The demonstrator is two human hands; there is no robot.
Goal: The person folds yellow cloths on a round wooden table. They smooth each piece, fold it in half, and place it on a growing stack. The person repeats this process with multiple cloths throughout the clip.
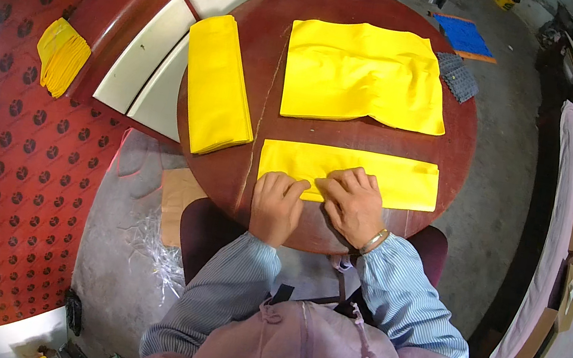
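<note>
If the round red-brown table (354,139) is a clock face with six nearest the wearer, a tall folded yellow stack (220,88) lies at nine. Toward seven, the left hand (277,208) rests curled fingers at the near edge of a long folded yellow strip (395,184), which spans roughly seven to four. At five, the right hand (355,209) lays bent fingers over it; whether either hand pinches it, I cannot tell. Wide yellow sheets (365,71) spread at one, a grey textured cloth (457,77) at two.
</note>
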